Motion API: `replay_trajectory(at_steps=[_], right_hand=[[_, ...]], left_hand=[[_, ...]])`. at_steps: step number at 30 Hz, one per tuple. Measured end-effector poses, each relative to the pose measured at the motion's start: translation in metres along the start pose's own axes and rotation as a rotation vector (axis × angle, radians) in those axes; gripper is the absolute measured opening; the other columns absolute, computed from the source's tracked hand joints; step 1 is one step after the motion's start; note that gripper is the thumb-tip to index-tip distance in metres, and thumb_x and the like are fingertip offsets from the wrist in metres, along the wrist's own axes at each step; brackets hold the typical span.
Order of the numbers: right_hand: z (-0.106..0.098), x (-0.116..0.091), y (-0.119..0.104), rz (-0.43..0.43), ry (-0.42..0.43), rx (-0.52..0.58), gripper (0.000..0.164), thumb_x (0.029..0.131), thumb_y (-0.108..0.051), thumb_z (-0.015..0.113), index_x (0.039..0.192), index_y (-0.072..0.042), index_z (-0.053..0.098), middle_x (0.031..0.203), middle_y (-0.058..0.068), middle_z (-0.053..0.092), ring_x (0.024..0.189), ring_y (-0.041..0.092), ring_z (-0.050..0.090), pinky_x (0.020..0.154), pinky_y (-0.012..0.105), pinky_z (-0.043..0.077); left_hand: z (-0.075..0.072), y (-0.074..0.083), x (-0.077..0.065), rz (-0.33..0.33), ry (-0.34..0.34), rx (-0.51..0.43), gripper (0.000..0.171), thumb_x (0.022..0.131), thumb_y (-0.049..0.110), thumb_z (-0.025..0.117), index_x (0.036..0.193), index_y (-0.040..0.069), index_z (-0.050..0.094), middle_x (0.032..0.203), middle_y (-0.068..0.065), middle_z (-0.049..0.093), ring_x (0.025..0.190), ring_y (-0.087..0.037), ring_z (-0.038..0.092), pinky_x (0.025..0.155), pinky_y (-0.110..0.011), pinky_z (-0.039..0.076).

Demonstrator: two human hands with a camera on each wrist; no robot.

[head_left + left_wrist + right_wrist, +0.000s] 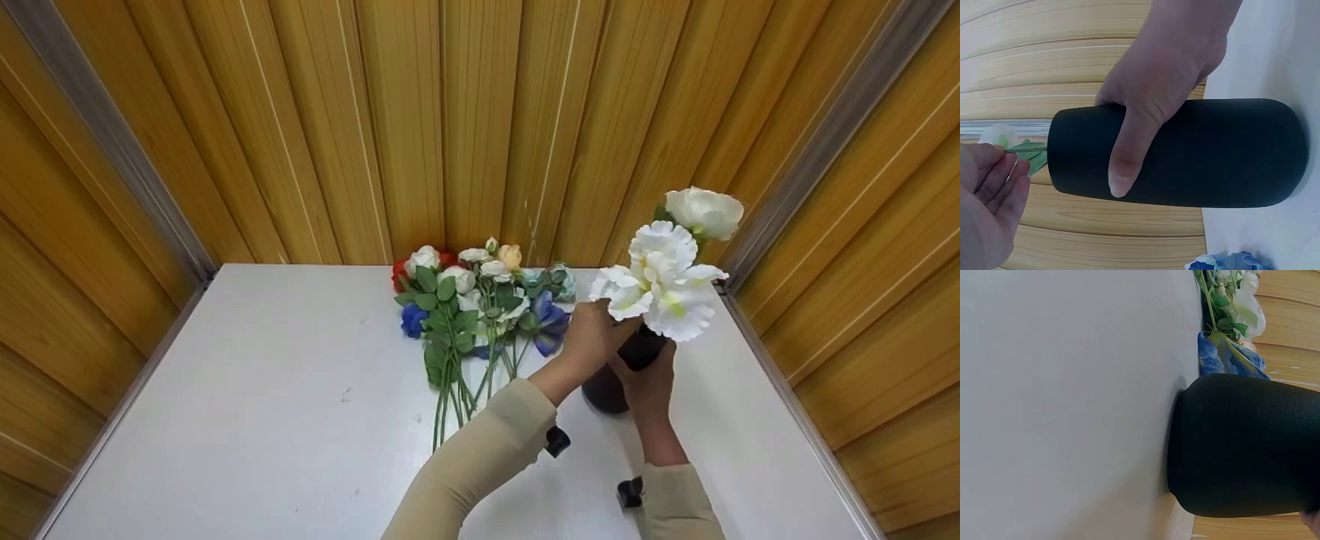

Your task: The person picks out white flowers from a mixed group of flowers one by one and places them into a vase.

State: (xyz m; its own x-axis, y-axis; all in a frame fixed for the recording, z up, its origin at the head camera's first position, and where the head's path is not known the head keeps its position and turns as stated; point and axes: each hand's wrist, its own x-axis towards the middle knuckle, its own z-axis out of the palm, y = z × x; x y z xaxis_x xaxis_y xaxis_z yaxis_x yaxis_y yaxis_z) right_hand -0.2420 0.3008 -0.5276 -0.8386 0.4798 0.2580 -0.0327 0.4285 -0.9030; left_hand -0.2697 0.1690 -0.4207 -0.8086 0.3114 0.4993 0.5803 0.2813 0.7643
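Note:
A black vase [1230, 152] stands upright on the table, its base on the white top. My right hand [651, 379] grips it around the upper part, the thumb lying across its side in the left wrist view. With thumb and fingertips, my left hand [589, 334] pinches a thin green flower stem [1024, 150] at the vase's mouth. Above the vase are a large ruffled white flower [660, 277] and, behind it, a rounder white flower [705, 212]. Green leaves [1036, 160] show beside the mouth. Inside the vase, the stem is hidden.
Left of the vase lies a pile of artificial flowers, with red, white, peach and blue blooms [552, 322] toward the wall and green stems [442, 405] toward me. Wood-panelled walls [405, 135] enclose the white table [262, 412] at the back and sides.

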Motion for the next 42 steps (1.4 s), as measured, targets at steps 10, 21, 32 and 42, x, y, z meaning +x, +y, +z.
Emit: replay_trajectory(at_steps=[10, 21, 32, 42], right_hand=[[0.000, 0.001, -0.001, 0.015, 0.012, -0.026, 0.098, 0.083, -0.008, 0.078, 0.159, 0.004, 0.017, 0.163, 0.029, 0.031, 0.153, 0.043, 0.029, 0.127, 0.054, 0.024], [-0.001, 0.000, -0.004, 0.053, -0.001, -0.010, 0.091, 0.085, -0.004, 0.075, 0.157, 0.008, 0.020, 0.161, 0.032, 0.033, 0.153, 0.044, 0.029, 0.128, 0.053, 0.024], [0.002, -0.002, 0.000, -0.091, 0.063, -0.011, 0.081, 0.077, 0.009, 0.073, 0.147, 0.016, 0.033, 0.149, 0.036, 0.044, 0.147, 0.047, 0.035, 0.126, 0.056, 0.024], [0.003, -0.001, 0.001, -0.107, 0.063, -0.023, 0.084, 0.078, -0.002, 0.080, 0.147, 0.014, 0.035, 0.150, 0.034, 0.045, 0.145, 0.043, 0.039, 0.123, 0.055, 0.028]], left_hand=[[0.010, -0.006, -0.002, 0.121, -0.075, 0.243, 0.021, 0.092, 0.021, 0.076, 0.092, 0.000, 0.071, 0.073, -0.008, 0.067, 0.069, -0.009, 0.053, 0.063, -0.017, 0.043], [0.014, -0.010, -0.005, 0.222, -0.133, 0.396, 0.018, 0.098, 0.022, 0.070, 0.109, 0.012, 0.081, 0.101, -0.002, 0.079, 0.098, -0.016, 0.069, 0.085, -0.019, 0.055], [0.015, -0.018, -0.009, 0.250, -0.147, 0.470, 0.033, 0.095, 0.023, 0.072, 0.127, 0.012, 0.071, 0.119, -0.005, 0.075, 0.111, -0.018, 0.069, 0.093, -0.024, 0.057], [0.001, -0.032, -0.006, 0.413, -0.058, 0.502, 0.010, 0.094, 0.015, 0.071, 0.095, 0.010, 0.080, 0.101, -0.001, 0.078, 0.113, -0.017, 0.069, 0.100, -0.023, 0.054]])
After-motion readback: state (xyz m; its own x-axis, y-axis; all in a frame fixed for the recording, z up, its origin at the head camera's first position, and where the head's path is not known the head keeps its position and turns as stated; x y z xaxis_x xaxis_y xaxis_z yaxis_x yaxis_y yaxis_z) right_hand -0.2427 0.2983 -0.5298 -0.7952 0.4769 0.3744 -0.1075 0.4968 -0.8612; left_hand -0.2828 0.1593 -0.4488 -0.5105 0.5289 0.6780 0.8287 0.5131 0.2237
